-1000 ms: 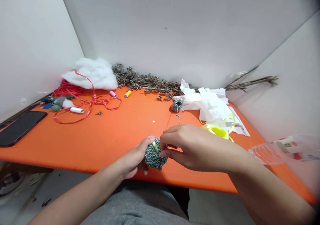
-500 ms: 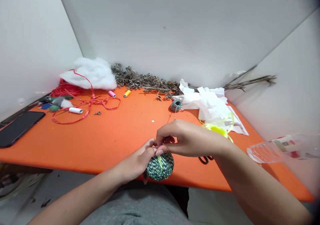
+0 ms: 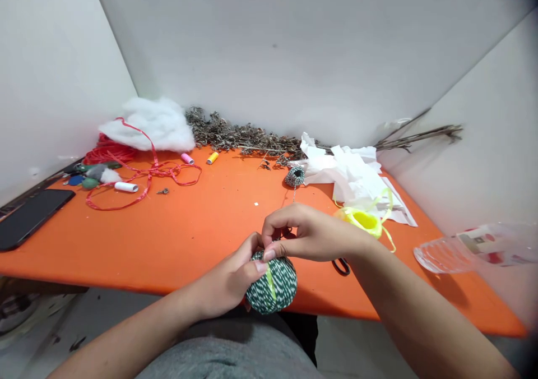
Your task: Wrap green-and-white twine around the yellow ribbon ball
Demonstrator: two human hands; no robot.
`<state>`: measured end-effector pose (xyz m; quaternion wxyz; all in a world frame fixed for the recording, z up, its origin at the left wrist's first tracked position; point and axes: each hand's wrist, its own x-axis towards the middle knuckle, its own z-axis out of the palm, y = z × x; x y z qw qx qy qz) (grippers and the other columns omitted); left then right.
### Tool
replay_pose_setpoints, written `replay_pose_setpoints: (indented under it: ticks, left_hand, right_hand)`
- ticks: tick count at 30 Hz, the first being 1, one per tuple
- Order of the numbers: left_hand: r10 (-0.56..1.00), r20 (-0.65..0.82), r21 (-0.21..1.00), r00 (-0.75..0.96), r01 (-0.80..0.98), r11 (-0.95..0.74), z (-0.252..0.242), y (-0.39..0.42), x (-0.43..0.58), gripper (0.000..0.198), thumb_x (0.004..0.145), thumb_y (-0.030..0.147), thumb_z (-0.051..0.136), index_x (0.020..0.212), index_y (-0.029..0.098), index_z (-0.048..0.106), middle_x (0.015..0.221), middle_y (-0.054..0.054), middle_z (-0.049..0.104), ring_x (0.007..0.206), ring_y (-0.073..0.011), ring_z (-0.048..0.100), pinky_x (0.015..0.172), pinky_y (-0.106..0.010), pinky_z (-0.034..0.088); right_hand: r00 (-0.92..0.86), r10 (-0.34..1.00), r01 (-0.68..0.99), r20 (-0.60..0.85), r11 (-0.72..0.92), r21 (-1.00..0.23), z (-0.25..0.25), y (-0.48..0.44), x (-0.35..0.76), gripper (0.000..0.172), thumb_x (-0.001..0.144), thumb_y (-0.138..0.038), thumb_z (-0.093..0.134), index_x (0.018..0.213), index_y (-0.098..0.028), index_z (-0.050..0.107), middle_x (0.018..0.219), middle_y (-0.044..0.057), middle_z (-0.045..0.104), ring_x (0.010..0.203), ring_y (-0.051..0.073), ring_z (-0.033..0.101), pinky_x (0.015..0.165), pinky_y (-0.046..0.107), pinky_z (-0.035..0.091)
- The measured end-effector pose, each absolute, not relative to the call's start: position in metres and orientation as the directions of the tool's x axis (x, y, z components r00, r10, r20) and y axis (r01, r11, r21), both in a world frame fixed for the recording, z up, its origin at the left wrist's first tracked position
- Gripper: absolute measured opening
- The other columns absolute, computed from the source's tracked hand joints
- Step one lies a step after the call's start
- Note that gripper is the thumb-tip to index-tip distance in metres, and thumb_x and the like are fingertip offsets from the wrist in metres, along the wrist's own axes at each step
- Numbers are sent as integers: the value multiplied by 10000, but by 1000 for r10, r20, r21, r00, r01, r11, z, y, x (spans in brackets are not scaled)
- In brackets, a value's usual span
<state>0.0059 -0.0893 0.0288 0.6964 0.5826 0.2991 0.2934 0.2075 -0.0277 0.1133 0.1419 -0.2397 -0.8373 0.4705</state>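
A ball wound with green-and-white twine (image 3: 281,292) is held over the table's front edge, with a yellow-green strip (image 3: 269,282) showing on its side. My left hand (image 3: 229,278) wraps around its left side, thumb on top. My right hand (image 3: 305,234) is closed in a pinch at the top of the ball, with its thumb and fingers meeting there on the twine; the pinched bit is mostly hidden. A thin strand runs back from behind my right hand to a small hollow roll of the same twine (image 3: 295,176) on the table.
Yellow ribbon (image 3: 365,221) and crumpled white paper (image 3: 357,171) lie to the right, near a clear plastic bottle (image 3: 449,251). A black scissor handle (image 3: 341,267) peeks from under my right wrist. Dried twigs (image 3: 247,137), white stuffing (image 3: 155,124), red ribbon (image 3: 143,197) and a phone (image 3: 36,216) lie farther off.
The ball has shifted slightly down and to the right and turned a little in my left hand. My right hand stays pinched at its top, and its forearm has moved slightly left.
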Motion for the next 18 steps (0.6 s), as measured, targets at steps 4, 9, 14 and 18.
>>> replay_pose_setpoints:
  ticks: [4, 9, 14, 18]
  left_hand:
    - [742, -12, 995, 670, -66, 76, 30, -88, 5, 471, 924, 571, 517, 1191, 184, 489, 1155, -100, 551, 1080, -270, 530, 926, -419, 472]
    - [755, -19, 996, 656, -56, 74, 30, -87, 6, 433, 934, 549, 537, 1168, 187, 507, 1095, -77, 574, 1002, -238, 547, 897, -397, 472]
    - [794, -30, 995, 607, -58, 83, 31, -88, 7, 506, 932, 504, 555, 1308, 212, 381, 1282, -114, 527, 1160, -275, 520, 975, -434, 428]
    - [779, 18, 999, 627, -51, 18, 32, -89, 7, 539, 906, 437, 597, 1295, 216, 297, 1348, -142, 488, 1237, -295, 480, 1029, -469, 378]
  right_hand:
    - [-839, 543, 288, -26, 404, -868, 115, -28, 208, 237, 895, -355, 727, 811, -137, 686, 698, -4, 645, 621, 92, 548, 565, 201, 425]
    - [-812, 579, 337, -66, 374, -864, 112, -27, 209, 283, 877, -406, 739, 813, -134, 696, 692, 3, 648, 623, 97, 545, 552, 204, 420]
    - [-753, 656, 338, -46, 325, -884, 107, -28, 211, 292, 841, -395, 776, 756, -143, 657, 619, -44, 554, 551, 69, 442, 499, 197, 351]
    - [-773, 626, 282, -106, 189, -941, 100, -25, 211, 309, 778, -393, 830, 741, -150, 644, 637, -48, 560, 586, 73, 465, 535, 201, 373]
